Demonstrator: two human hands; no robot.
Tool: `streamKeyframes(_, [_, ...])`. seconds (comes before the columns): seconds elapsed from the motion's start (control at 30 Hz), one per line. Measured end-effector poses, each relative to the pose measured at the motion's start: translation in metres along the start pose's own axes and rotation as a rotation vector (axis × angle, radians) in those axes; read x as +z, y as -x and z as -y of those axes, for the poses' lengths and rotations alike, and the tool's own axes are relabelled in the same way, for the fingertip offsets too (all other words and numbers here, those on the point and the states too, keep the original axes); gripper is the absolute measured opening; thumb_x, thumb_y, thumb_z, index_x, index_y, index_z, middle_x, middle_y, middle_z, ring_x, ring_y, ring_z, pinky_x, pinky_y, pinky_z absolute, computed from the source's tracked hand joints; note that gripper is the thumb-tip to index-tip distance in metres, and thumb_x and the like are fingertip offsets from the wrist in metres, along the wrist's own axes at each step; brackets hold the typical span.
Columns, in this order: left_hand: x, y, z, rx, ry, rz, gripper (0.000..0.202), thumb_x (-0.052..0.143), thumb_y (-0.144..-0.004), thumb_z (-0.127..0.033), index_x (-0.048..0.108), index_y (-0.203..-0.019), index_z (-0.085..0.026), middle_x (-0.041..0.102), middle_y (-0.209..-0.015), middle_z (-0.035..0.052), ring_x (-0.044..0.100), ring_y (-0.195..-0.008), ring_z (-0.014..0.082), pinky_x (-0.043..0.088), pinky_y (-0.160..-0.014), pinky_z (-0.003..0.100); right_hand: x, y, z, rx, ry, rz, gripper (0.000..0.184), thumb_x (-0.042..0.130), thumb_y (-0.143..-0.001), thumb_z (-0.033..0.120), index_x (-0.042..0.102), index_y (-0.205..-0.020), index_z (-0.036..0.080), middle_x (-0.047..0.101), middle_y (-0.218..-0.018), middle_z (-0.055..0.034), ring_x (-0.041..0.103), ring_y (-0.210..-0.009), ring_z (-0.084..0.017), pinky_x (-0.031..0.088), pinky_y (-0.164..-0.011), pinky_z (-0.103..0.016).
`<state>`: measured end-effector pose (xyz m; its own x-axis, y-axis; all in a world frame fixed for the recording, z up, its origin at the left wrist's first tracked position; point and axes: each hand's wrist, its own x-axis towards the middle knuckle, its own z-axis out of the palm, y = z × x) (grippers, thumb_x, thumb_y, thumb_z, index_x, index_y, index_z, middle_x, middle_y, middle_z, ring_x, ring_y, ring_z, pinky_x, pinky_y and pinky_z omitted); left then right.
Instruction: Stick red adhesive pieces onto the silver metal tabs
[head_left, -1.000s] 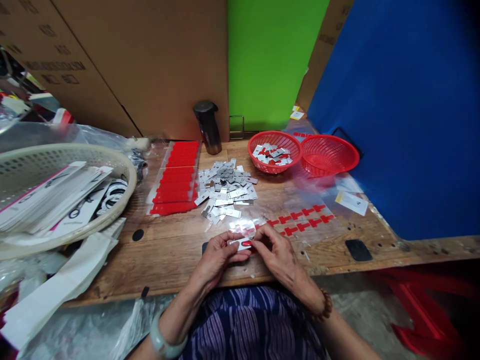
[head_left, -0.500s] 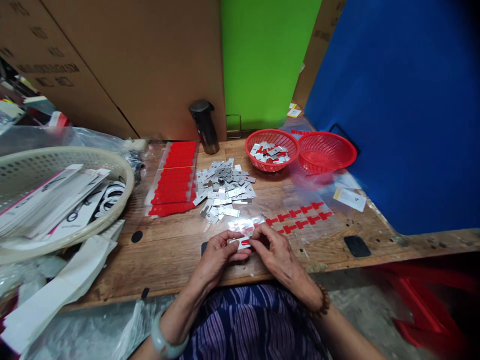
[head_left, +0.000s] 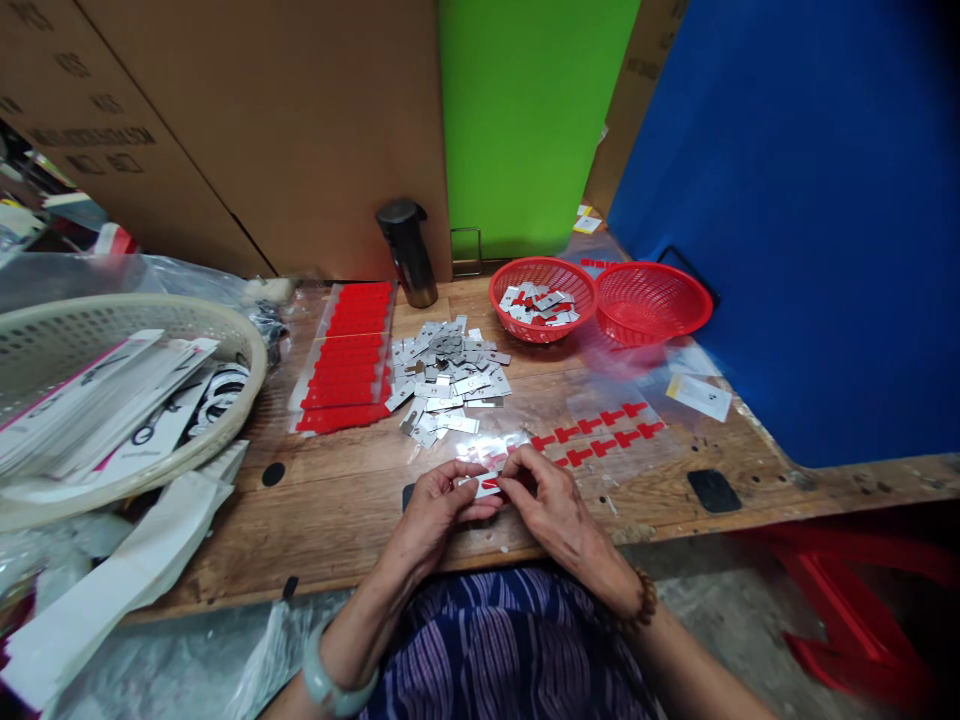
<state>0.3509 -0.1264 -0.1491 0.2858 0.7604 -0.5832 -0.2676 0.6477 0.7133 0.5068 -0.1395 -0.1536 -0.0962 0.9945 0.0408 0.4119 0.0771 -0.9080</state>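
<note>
Between my two hands, just above the table's near edge, is a small flat metal plate (head_left: 470,488) with a red sticker (head_left: 490,483) on its right part. My left hand (head_left: 444,500) pinches the plate at its left end. The thumb and forefinger of my right hand (head_left: 545,498) close at the plate's right end, over the red sticker. Just beyond my hands lies a clear sheet (head_left: 600,455) with two rows of red stickers. Behind it is a loose heap of metal plates (head_left: 450,375).
To the heap's left lies a stack of red sticker sheets (head_left: 345,350). One red basket (head_left: 544,335) holds stickered plates, beside another red basket (head_left: 652,300). A dark bottle (head_left: 409,255) stands at the back. A large cream basket (head_left: 251,390) of printed cards fills the left side.
Both hands stay almost in place around the plate. The view has shifted very slightly; nothing else visibly differs.
</note>
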Motion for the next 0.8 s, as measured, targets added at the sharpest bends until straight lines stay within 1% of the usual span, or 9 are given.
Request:
streamKeyframes(0.1, [-0.001,0.000,0.001,0.001,-0.001,-0.005,0.034,0.073,-0.065,-0.020,0.057,-0.093,-0.009,0.071,-0.072,0.0105,0.069,-0.064,0.0162,0.054,-0.063,0.020,0.001,0.000,0.001,-0.003,-0.006,-0.004,0.009,0.047,-0.078,0.012,0.049,-0.074,0.020,0.052,-0.070,0.0026,0.049,-0.066,-0.012,0.038,-0.061,-0.023])
streamKeyframes(0.2, [-0.001,0.000,0.002,0.002,-0.001,-0.024,0.040,0.078,-0.060,-0.021,0.057,-0.092,-0.010,0.071,-0.068,0.0090,0.069,-0.063,0.0163,0.054,-0.062,0.020,0.001,0.001,0.004,0.006,-0.017,-0.001,0.009,0.047,-0.077,0.012,0.048,-0.073,0.020,0.052,-0.069,0.0029,0.049,-0.065,-0.012,0.038,-0.061,-0.023])
streamKeyframes(0.37, [0.000,-0.001,0.002,0.010,-0.014,-0.065,0.042,0.080,-0.055,-0.023,0.058,-0.089,-0.010,0.070,-0.065,0.0068,0.068,-0.060,0.0156,0.054,-0.060,0.019,0.002,0.001,0.006,0.023,-0.016,0.003,0.010,0.046,-0.077,0.011,0.047,-0.073,0.020,0.051,-0.069,0.0033,0.048,-0.064,-0.012,0.037,-0.060,-0.023])
streamKeyframes(0.67, [-0.002,-0.004,0.004,0.077,-0.089,-0.111,0.037,0.077,-0.057,-0.023,0.058,-0.086,-0.011,0.070,-0.060,0.0051,0.068,-0.057,0.0154,0.053,-0.059,0.020,0.005,0.003,0.011,0.137,-0.092,-0.002,0.011,0.048,-0.076,0.012,0.051,-0.068,0.019,0.053,-0.068,0.0025,0.050,-0.066,-0.013,0.038,-0.064,-0.024])
streamKeyframes(0.8, [-0.002,-0.003,0.003,0.089,-0.102,-0.104,0.034,0.076,-0.058,-0.021,0.058,-0.086,-0.012,0.070,-0.060,0.0037,0.068,-0.057,0.0152,0.053,-0.060,0.020,0.005,0.005,0.014,0.114,-0.071,-0.028,0.012,0.050,-0.076,0.012,0.050,-0.067,0.019,0.053,-0.073,0.0013,0.050,-0.071,-0.014,0.038,-0.066,-0.025])
